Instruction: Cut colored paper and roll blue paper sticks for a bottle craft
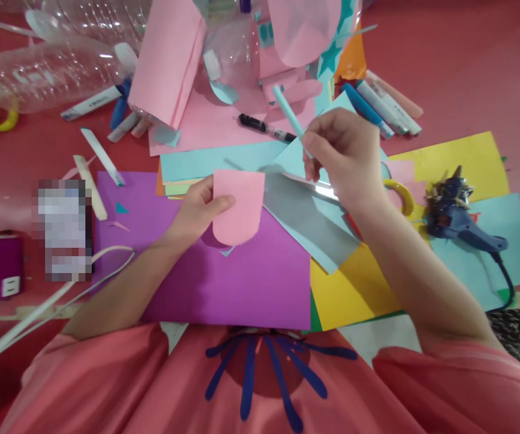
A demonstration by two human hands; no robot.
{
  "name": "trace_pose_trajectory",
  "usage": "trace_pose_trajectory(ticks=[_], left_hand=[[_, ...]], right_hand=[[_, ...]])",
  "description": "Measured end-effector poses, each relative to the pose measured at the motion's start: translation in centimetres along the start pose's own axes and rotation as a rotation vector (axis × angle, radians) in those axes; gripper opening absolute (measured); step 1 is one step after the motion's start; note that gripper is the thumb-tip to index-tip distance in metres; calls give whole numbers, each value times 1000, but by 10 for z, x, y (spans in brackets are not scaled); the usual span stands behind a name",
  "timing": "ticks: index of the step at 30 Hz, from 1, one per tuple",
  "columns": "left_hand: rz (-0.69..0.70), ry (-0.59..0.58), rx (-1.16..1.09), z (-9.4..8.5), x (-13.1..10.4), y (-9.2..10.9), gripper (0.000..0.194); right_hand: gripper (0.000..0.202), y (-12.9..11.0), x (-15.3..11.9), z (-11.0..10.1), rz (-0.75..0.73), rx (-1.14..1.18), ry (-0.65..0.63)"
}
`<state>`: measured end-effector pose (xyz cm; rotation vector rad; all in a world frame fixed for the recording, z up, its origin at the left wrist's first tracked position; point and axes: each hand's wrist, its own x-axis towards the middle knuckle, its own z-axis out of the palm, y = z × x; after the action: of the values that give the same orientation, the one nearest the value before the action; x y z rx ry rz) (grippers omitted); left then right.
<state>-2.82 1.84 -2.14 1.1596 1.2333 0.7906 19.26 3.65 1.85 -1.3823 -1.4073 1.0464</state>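
A pink paper piece [240, 208] with a rounded bottom edge is pinched in my left hand [201, 208], thumb on its face, above a purple sheet [242, 289]. Between the thumb and fingers of my right hand [339, 150] is a thin light blue stick-like piece [288, 113], tilted with its free end up and to the left. Light blue sheets [318, 223] lie under and beside my right hand. Behind both hands a black pen [264, 126] rests on pink paper.
Plastic bottles [52, 72] and a pink-wrapped roll [167, 60] stand at the back left. Markers [382, 105] lie at the back right. On the right is a blue glue gun [461, 223] with a cord. A phone [64, 229] and white strips are on the left.
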Motion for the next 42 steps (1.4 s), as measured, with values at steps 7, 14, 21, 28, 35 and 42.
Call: trace_pose_trajectory(ticks=[7, 14, 21, 28, 35, 42], left_hand=[[-213, -220, -237, 24, -14, -9, 37], [-380, -284, -460, 24, -14, -7, 18], [-419, -315, -576, 27, -15, -3, 15], [-381, -314, -584, 27, -15, -7, 14], [-360, -334, -534, 27, -15, -6, 28], [-365, -336, -479, 26, -15, -7, 41]], right_hand=[[9, 31, -41, 9, 42, 94, 91], [7, 49, -49, 16, -82, 46, 121], [15, 60, -49, 18, -384, -21, 123], [21, 54, -51, 18, -569, -203, 118], [21, 54, -50, 18, -631, -263, 118], [19, 56, -50, 19, -684, -321, 118]])
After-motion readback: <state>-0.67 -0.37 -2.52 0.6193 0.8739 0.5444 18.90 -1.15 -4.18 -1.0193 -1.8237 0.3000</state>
